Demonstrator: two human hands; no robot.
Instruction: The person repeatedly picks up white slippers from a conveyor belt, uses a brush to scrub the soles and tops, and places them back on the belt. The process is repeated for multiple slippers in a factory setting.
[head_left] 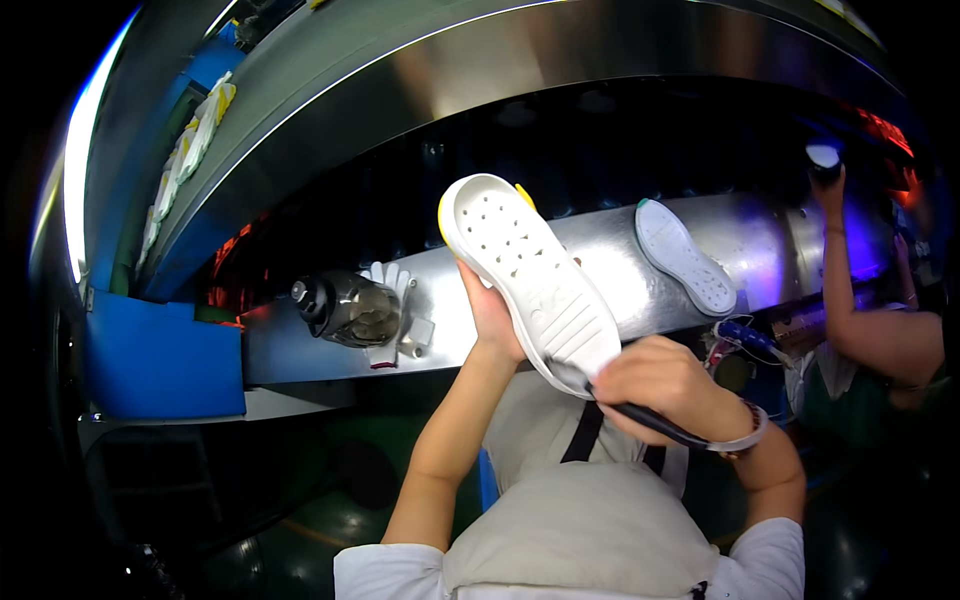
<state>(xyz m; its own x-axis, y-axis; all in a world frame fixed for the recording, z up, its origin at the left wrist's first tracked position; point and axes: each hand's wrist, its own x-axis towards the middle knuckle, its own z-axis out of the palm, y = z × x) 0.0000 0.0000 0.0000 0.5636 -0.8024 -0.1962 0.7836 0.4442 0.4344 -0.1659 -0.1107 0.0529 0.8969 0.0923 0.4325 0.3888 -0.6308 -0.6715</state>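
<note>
A white shoe sole (pixel 515 255) with yellow patches on its edge is tilted up above my lap, its hole-dotted inner side showing. My left hand (pixel 490 315) grips it by the left edge, with the fingers behind it mostly hidden. In my closed right hand (pixel 665 385) is a brush with a long black handle (pixel 655 420). The brush's head meets the sole's lower end, close to the rim; motion blurs it slightly. Another pale sole (pixel 685 255), with a green tip, lies beyond my right hand on the metal bench (pixel 455 300).
At the bench's left stand a dark translucent bottle (pixel 350 308) and a white glove (pixel 392 278). A blue panel (pixel 165 360) borders that end. Several white and yellow pieces (pixel 185 160) line the upper left. On the right, a co-worker's arm (pixel 840 270) raises a dark, white-topped object.
</note>
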